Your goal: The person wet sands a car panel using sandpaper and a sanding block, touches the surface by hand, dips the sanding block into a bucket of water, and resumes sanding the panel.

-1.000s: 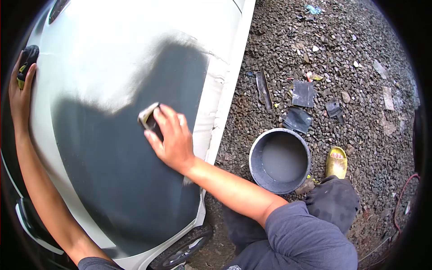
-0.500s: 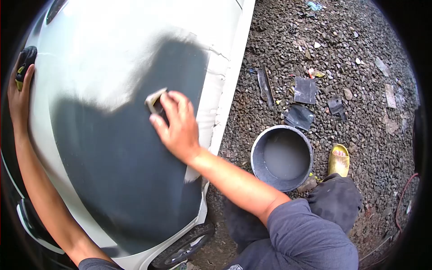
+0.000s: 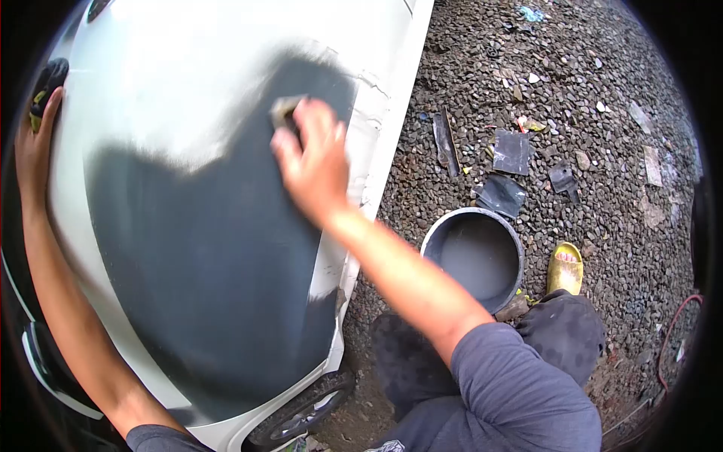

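Observation:
My right hand (image 3: 316, 162) is closed on a small folded piece of sandpaper (image 3: 283, 110), pale at its edge and dark inside. The sandpaper rests on the upper part of a dark grey patch (image 3: 211, 271) on a white car panel (image 3: 173, 83). At the far left, my left hand (image 3: 34, 154) grips a black and yellow bundle (image 3: 50, 79) against the panel's edge; I cannot make out its kind, and part of the fingers is hidden.
A bucket (image 3: 514, 230) of cloudy grey water stands on gravel (image 3: 482, 53) right of the car. Dark sheet scraps (image 3: 512, 152) lie beyond it. My yellow sandal (image 3: 565, 271) is beside the bucket. A car wheel (image 3: 301, 414) shows at the bottom.
My right hand and the sandpaper have moved up and slightly right across the grey patch. My left hand keeps its grip, a little higher in view.

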### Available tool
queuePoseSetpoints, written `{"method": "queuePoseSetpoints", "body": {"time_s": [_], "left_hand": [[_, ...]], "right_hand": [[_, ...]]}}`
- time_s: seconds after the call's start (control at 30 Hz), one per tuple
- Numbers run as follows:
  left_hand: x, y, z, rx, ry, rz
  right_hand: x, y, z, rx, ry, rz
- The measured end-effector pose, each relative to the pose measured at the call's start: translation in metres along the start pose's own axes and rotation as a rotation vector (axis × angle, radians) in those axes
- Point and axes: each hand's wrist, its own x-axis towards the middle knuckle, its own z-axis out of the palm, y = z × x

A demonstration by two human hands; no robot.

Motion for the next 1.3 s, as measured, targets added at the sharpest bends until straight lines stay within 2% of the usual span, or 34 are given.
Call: {"method": "queuePoseSetpoints", "body": {"time_s": [0.03, 0.07, 0.1, 0.17, 0.2, 0.27, 0.33, 0.37, 0.47, 0.5, 0.53, 0.63, 0.7, 0.77, 0.8, 0.87, 0.9, 0.97, 1.07, 1.17, 1.27, 1.3], "left_hand": [[-0.004, -0.001, -0.002, 0.058, -0.021, 0.038], [-0.008, -0.002, -0.005, 0.116, -0.040, 0.077], [-0.006, 0.002, -0.010, 0.179, -0.060, 0.128], [-0.006, 0.008, -0.014, 0.176, -0.058, 0.086], [-0.006, 0.013, -0.008, 0.108, -0.033, 0.000], [-0.006, 0.016, -0.003, 0.040, -0.011, -0.038], [-0.007, 0.010, -0.003, 0.052, -0.013, 0.031], [-0.008, 0.006, -0.002, 0.059, -0.009, 0.054], [-0.012, -0.005, 0.003, 0.156, -0.015, 0.124], [-0.011, -0.005, -0.002, 0.238, -0.028, 0.186], [-0.012, -0.003, -0.003, 0.294, -0.031, 0.222], [-0.013, -0.003, -0.004, 0.378, -0.027, 0.269], [-0.012, -0.007, -0.004, 0.338, -0.038, 0.262], [-0.011, -0.007, -0.002, 0.269, -0.046, 0.241], [-0.011, -0.007, -0.002, 0.239, -0.045, 0.227], [-0.010, -0.008, 0.003, 0.188, -0.040, 0.177], [-0.013, -0.012, 0.009, 0.167, -0.039, 0.142], [-0.014, -0.013, 0.010, 0.132, -0.033, 0.119], [-0.008, -0.008, 0.003, 0.090, -0.037, 0.139], [-0.010, -0.010, -0.001, 0.166, -0.067, 0.153], [-0.015, -0.005, -0.003, 0.349, -0.042, 0.236], [-0.014, -0.004, -0.003, 0.336, -0.031, 0.245]], "right_hand": [[0.035, 0.003, -0.009, 0.110, -0.069, 0.233], [0.057, 0.027, 0.002, 0.049, 0.030, 0.217], [0.072, 0.027, -0.003, 0.023, -0.011, 0.334], [0.053, 0.017, -0.002, 0.070, 0.022, 0.281], [0.026, -0.004, -0.009, 0.126, -0.057, 0.333], [-0.059, -0.023, 0.000, 0.082, -0.027, 0.164], [-0.132, -0.049, -0.015, 0.127, -0.194, 0.167], [-0.141, -0.050, -0.020, 0.152, -0.250, 0.182], [-0.074, -0.019, -0.005, 0.074, -0.054, 0.131], [-0.034, -0.008, -0.005, 0.110, -0.063, 0.275], [0.002, 0.001, -0.005, 0.082, -0.010, 0.327], [0.026, 0.007, 0.002, -0.010, 0.059, 0.361], [-0.021, -0.017, -0.005, 0.094, -0.025, 0.367], [-0.097, -0.037, -0.006, 0.054, -0.034, 0.162], [-0.127, -0.047, -0.013, 0.072, -0.109, 0.170], [-0.139, -0.045, -0.016, 0.116, -0.177, 0.151], [-0.123, -0.034, -0.009, 0.094, -0.113, 0.099], [-0.055, -0.018, -0.006, 0.081, -0.066, 0.294], [0.020, 0.000, -0.003, -0.012, 0.008, 0.388], [-0.019, -0.013, -0.008, 0.028, -0.029, 0.355], [-0.127, -0.041, -0.013, 0.042, -0.107, 0.242], [-0.139, -0.054, -0.021, 0.060, -0.156, 0.230]]}}
